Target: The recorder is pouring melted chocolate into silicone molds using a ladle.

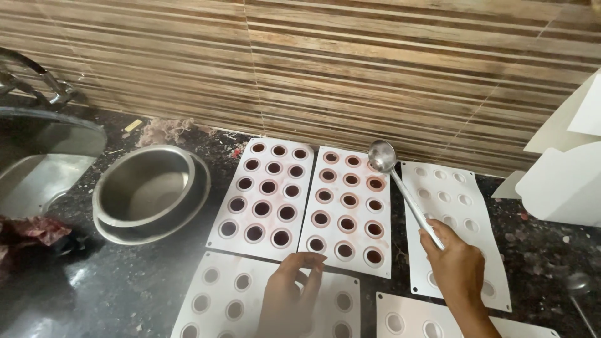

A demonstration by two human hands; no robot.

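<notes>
- Right hand (pixel 456 266) is wrapped around the end of a steel ladle (pixel 400 188), fingers clamped on the handle. The handle runs up and away from the hand, and the bowl hangs over the far right corner of a filled mould (pixel 348 209).
- Ladle bowl looks empty and shiny from here, can't really tell if anything's left in it.
- Left hand (pixel 289 294) isn't holding anything. Fingers are bunched together and pointing down, tips resting on the far edge of an empty mould (pixel 216 300), right where it meets the filled one.
- The filled mould sits just past both hands: white, with rows of round cups holding something dark reddish-brown.
- Another one just like it, the left mould (pixel 266 197), lies touching it on the left-hand side, cups also dark.
- Under and beyond the right hand there's a right mould (pixel 454 219), white, cups all empty. The ladle handle crosses over its left edge.
- Below the right wrist a corner mould (pixel 413 319) peeks in, also empty.
- Well out to the left of the left hand: a steel bowl (pixel 150 191) nested in a second one, nothing visible inside.
- Further left still, a sink (pixel 37 169) with a tap, and a crumpled reddish rag (pixel 31 231) in front of it.
- Everything's on a dark speckled counter (pixel 94 288), with striped brown tiles behind.
- Off to the right of the right hand: a white box (pixel 563 181) and part of a spoon (pixel 579 291) near the edge.
</notes>
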